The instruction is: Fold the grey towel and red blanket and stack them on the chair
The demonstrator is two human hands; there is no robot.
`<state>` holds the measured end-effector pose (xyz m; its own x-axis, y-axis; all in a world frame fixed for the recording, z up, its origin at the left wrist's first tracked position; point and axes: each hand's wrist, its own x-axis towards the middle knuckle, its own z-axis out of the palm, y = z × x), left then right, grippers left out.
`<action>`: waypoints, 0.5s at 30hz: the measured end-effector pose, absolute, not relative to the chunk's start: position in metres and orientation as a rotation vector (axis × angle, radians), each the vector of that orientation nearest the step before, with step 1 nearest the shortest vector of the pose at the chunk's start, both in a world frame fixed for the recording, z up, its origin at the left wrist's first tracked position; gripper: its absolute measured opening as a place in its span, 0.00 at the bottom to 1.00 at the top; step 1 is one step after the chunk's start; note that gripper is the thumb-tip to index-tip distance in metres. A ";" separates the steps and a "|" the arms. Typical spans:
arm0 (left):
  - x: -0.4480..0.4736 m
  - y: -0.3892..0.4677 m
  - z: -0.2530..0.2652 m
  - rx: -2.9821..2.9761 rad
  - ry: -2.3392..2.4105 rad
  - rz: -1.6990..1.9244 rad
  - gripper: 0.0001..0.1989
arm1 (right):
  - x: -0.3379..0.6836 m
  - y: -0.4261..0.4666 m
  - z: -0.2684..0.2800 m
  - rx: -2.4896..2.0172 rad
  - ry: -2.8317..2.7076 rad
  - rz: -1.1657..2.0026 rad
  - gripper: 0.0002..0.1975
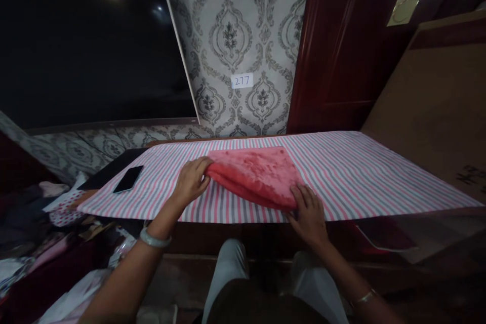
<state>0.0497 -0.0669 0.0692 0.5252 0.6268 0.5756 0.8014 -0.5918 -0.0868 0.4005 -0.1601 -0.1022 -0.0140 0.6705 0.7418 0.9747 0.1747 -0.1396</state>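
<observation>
A folded pinkish-red fuzzy cloth (258, 174) lies on a striped cover (353, 177) over the table. Its near edge is lifted and bulges a little between my hands. My left hand (192, 177) pinches the cloth's left corner, thumb below and fingers on top. At the near right corner my right hand (309, 212) grips the cloth, with its fingers over the top and the thumb under the edge. The layers inside the fold are hidden.
A phone (129, 179) lies on the cover's left end. Behind the table hang a large dark screen (94, 50) and a paper label (242, 80). A cardboard box (436, 106) stands at right. Heaped clothes (49, 253) fill the lower left.
</observation>
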 end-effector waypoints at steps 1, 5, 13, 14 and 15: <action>0.054 -0.062 0.079 -2.435 -1.179 -0.733 0.19 | 0.400 -0.158 -0.102 -1.568 -1.728 -0.552 0.34; 0.067 -0.043 0.109 -2.497 -1.150 -0.865 0.18 | 0.402 -0.148 -0.101 -1.534 -1.640 -0.531 0.35; 0.065 -0.017 0.174 -2.437 -1.260 -1.071 0.17 | 0.447 -0.100 0.002 -1.274 -1.470 -0.373 0.20; 0.063 -0.015 0.185 -2.427 -1.292 -1.148 0.16 | 0.451 -0.096 0.026 -1.256 -1.424 -0.340 0.20; 0.061 -0.014 0.196 -2.435 -1.323 -1.246 0.16 | 0.455 -0.092 0.050 -1.235 -1.382 -0.295 0.20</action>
